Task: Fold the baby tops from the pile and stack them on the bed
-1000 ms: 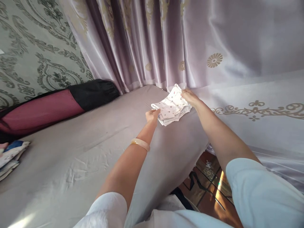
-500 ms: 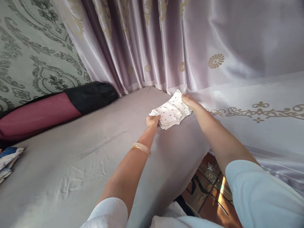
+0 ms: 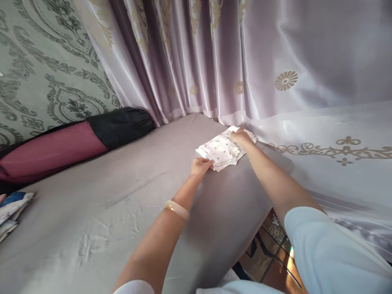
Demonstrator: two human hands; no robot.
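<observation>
A stack of folded white cloths (image 3: 219, 150) with a small scattered print lies at the far right of the grey bed sheet. At its near left corner, my left hand (image 3: 201, 165) has its fingers closed on the cloth edge; a pale bangle circles that wrist. My right hand (image 3: 242, 137) rests over the right part of the stack, fingers bent together on the top cloth. Its fingertips are partly hidden. Several layers show unevenly along the near edge of the stack.
Grey sheet (image 3: 122, 196) covers the bed. A maroon and black long bolster-like bundle (image 3: 61, 147) lies along the patterned wall. Other folded fabric (image 3: 14, 210) sits at the left edge. Lilac curtains (image 3: 208, 73) hang behind; tiled floor (image 3: 269, 261) shows at lower right.
The raised far right corner of the top cloth has come down flat. My right hand has moved inward onto the stack. The left hand stays at the near left corner.
</observation>
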